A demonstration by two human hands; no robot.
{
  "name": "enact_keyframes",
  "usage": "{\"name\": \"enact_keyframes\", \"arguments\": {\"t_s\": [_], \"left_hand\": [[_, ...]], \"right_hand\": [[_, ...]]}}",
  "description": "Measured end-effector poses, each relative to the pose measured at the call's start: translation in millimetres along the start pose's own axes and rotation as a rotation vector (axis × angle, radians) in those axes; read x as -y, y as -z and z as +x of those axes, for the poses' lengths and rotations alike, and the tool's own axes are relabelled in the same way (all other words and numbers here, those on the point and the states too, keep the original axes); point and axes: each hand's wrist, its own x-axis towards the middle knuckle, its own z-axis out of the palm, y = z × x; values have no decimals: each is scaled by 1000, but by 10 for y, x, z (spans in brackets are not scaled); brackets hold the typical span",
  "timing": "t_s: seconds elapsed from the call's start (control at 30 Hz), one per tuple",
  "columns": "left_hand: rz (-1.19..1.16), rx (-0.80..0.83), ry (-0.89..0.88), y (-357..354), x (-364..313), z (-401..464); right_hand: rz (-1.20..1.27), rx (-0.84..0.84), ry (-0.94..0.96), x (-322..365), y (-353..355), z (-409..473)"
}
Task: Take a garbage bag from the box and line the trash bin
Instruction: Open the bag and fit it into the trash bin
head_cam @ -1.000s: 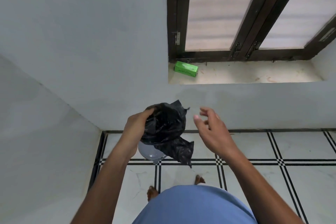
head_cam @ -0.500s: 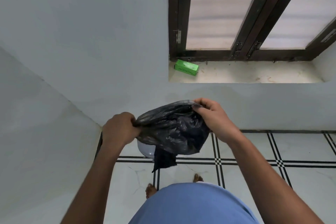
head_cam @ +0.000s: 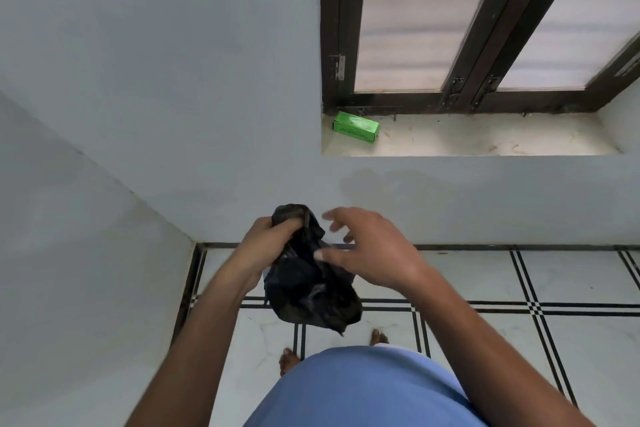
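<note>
Left hand [head_cam: 268, 241] fingers gripping crumpled glossy black garbage bag [head_cam: 311, 291], right hand [head_cam: 372, 253] fingers spread

One black garbage bag [head_cam: 311, 291], one green box [head_cam: 355, 126], two hands, two bare feet

I see the black garbage bag [head_cam: 311, 291] bunched and crumpled, hanging in the air over the tiled floor with its top gathered into a tight knot. The green box [head_cam: 356, 126] lies flat on the window sill's left end, well apart from it.
</note>
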Motion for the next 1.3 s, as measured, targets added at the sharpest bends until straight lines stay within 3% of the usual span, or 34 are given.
{"name": "enact_keyframes", "arguments": {"t_s": [0.07,0.17,0.23,0.43,0.53,0.63,0.7,0.8,0.83,0.9,0.93,1.0,1.03,1.17,1.3], "left_hand": [[52,-8,-61,17,-2,4],[207,-10,-121,207,39,30],[288,9,-119,302,65,39],[74,-27,-68,116,-127,77],[-25,-38,-56,120,-174,152],[72,-70,-148,248,-132,194],[213,17,-162,393,-89,188],[477,281,-48,571,-63,164],[525,302,-37,589,-59,172],[424,221,-61,579,-74,158],[267,178,-52,580,-78,156],[-110,193,17,579,-90,151],[-236,190,34,573,-95,150],[-340,-94,-64,436,-121,191],[-605,-149,-34,428,-89,271]], "right_hand": [[118,-63,4,-78,-43,84],[699,-55,-122,-209,81,164],[871,-79,-188,-234,170,156],[86,-50,-127,108,-137,110],[31,-142,-18,56,-266,222],[261,-148,-68,-149,-104,321],[513,-133,-157,-288,58,367],[1147,115,-364,-392,244,369],[1303,177,-407,-397,270,355],[1464,197,-426,-392,272,346],[1500,187,-414,-375,270,344],[1428,152,-357,-378,266,341],[1269,140,-309,-418,269,334],[508,183,-211,-593,233,357],[129,94,-311,-743,141,473]]}}
